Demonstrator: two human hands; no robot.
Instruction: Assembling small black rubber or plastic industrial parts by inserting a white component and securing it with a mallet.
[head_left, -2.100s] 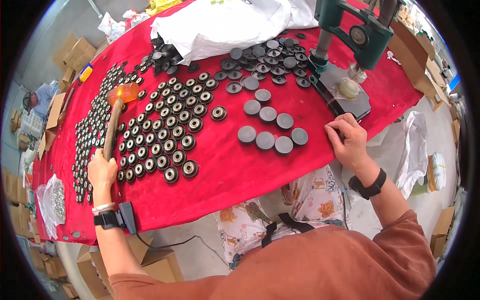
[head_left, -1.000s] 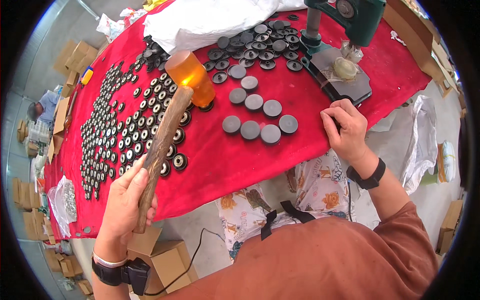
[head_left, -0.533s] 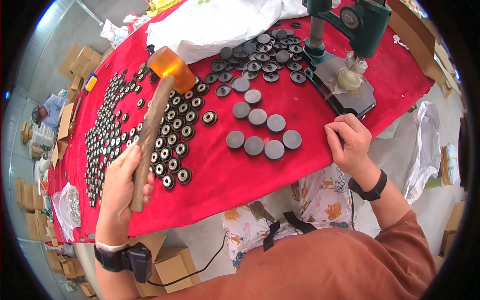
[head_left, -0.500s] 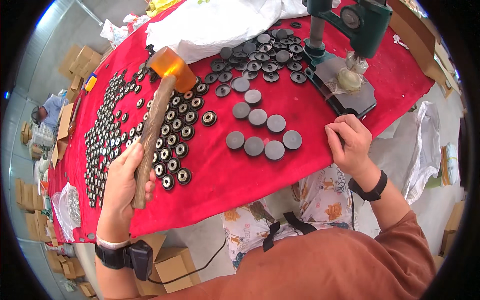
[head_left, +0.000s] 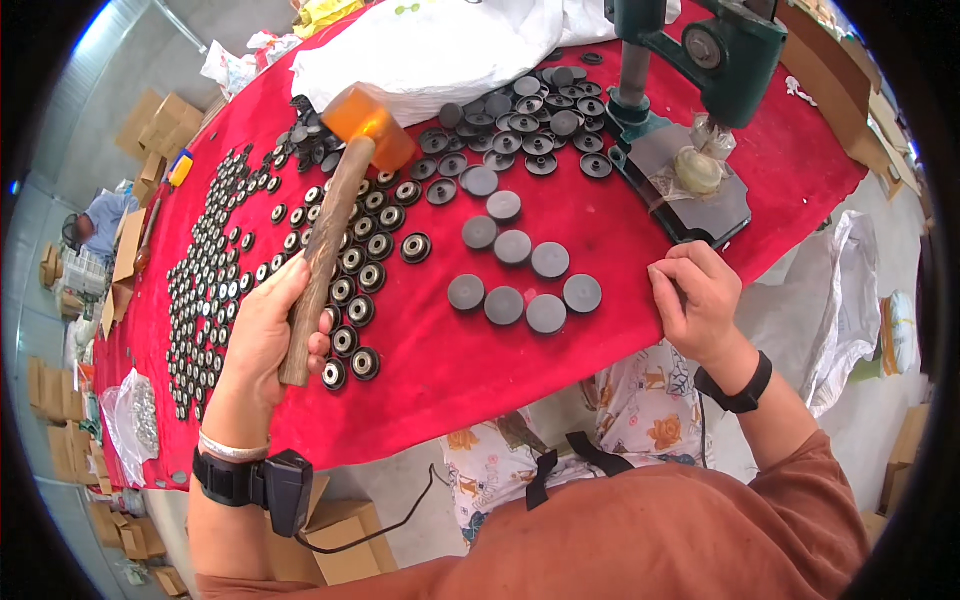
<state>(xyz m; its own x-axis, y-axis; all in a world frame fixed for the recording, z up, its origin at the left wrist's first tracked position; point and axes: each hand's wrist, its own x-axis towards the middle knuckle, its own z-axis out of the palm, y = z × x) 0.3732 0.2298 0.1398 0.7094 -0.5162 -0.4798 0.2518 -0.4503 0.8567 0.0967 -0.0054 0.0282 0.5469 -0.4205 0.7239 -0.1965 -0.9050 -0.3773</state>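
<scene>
A mallet [head_left: 328, 245] with a wooden handle and a translucent orange head is gripped by my left hand [head_left: 264, 328]. Its head hangs over the far side of a group of black round parts with metal centres [head_left: 352, 259], hiding some of them. At the table's near right edge rests my right hand [head_left: 698, 300], fingers curled in and nothing visible in them. Left of that hand, several grey round caps [head_left: 547, 314] lie smooth face up in loose rows. Farther back is a pile of similar caps [head_left: 505, 143], many with their hollow side up.
A dark green press [head_left: 690, 180] stands on the red cloth [head_left: 420, 400] at the right. White sacking [head_left: 430, 55] covers the back. Smaller metal-centred parts [head_left: 205, 290] spread along the left. Cardboard boxes [head_left: 345, 540] sit below the table, and a person [head_left: 100, 220] is far left.
My left hand has moved slightly right and away from me, carrying the mallet with it; the mallet's head has shifted to the right. My right hand stays nearly in place.
</scene>
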